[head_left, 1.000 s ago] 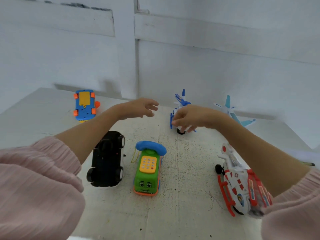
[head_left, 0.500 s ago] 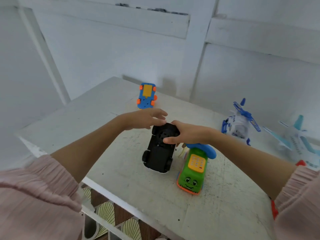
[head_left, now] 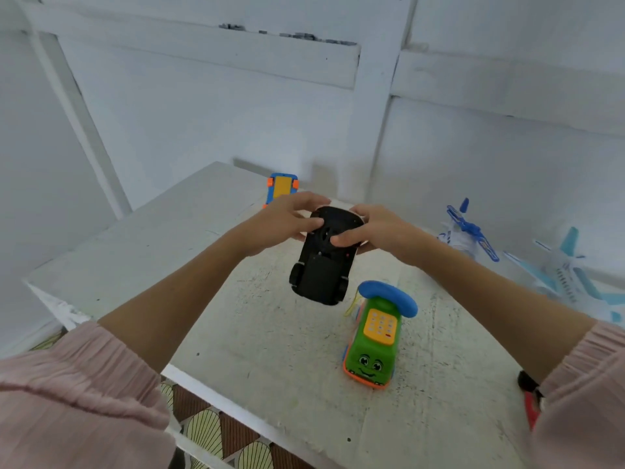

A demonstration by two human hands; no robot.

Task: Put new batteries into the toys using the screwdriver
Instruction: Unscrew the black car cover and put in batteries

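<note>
Black toy car, underside up, wheels showing, raised above white table; left hand and right hand both grip its far end, fingers curled round it; green toy phone just beside

gathered pale pink sleeves, forearms bare

Both hands, left and right, grip the upturned black car above the desk. A green phone toy sits just beside.

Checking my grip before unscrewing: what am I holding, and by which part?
Both hands, left hand and right hand, hold the upturned black toy car at its far end, clear of the table.
</note>
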